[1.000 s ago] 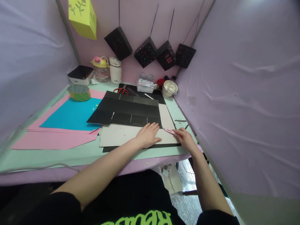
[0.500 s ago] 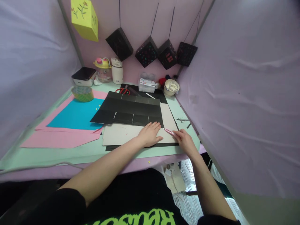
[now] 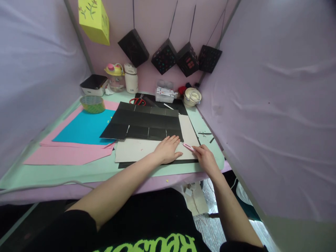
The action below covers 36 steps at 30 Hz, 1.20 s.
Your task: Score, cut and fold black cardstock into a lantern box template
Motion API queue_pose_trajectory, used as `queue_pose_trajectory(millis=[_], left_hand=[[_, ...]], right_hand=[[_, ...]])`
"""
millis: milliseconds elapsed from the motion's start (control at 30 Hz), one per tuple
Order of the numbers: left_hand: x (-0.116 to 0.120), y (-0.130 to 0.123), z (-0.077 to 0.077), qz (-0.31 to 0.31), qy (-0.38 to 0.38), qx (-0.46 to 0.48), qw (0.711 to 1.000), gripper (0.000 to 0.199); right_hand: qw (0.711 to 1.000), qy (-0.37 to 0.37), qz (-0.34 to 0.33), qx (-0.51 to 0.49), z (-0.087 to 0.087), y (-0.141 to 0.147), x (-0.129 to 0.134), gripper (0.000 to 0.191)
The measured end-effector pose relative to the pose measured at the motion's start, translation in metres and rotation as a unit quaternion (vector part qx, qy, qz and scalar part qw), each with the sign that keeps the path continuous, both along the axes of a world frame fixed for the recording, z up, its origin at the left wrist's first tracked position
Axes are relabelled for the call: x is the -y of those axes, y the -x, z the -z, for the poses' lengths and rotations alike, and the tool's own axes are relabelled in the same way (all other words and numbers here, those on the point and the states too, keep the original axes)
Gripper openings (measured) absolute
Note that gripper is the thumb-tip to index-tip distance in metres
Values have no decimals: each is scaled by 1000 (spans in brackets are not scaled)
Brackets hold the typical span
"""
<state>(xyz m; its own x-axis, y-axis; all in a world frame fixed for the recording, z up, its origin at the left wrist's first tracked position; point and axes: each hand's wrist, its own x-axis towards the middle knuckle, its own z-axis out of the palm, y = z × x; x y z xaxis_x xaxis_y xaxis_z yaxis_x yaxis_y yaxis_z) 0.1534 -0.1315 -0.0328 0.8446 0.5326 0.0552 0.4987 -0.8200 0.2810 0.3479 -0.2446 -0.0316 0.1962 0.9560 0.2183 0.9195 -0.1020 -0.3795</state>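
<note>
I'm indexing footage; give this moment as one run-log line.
left hand: flat at near edge of black card | right hand: grips pink-handled tool | partly under card: pale board

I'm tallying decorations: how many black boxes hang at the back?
4, in a row before the back wall: the leftmost box, then the spotted box, the box with a red pattern, and the rightmost box.

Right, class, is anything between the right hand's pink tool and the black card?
Nothing visible: the right hand holds the pink tool, tip at the black card by its near right corner; the left hand lies alongside, not between.
</note>
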Motion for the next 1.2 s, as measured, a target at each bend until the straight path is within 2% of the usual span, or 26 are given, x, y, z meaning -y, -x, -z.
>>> queue_pose_trajectory(millis=[367,500,667,867,1200], left_hand=[[-1,1,3,0,-1,6,1000,69],[0,1,-3,-2,0,-2,1000,71],[-11,21,-14,10,-60,-16,998,72],[-30,39,-10,37,1,-49,998,77],[-30,37,-6,34,3,-47,998,83]], right_hand=[[1000,1,-3,4,1,6,-1,28],[1000,7,-1,8,3,8,-5,30],[1000,13,5,19,1,6,-5,29],[1000,26,3,16,-5,10,-9,29],[999,44,-15,26,-11,14,-5,29]])
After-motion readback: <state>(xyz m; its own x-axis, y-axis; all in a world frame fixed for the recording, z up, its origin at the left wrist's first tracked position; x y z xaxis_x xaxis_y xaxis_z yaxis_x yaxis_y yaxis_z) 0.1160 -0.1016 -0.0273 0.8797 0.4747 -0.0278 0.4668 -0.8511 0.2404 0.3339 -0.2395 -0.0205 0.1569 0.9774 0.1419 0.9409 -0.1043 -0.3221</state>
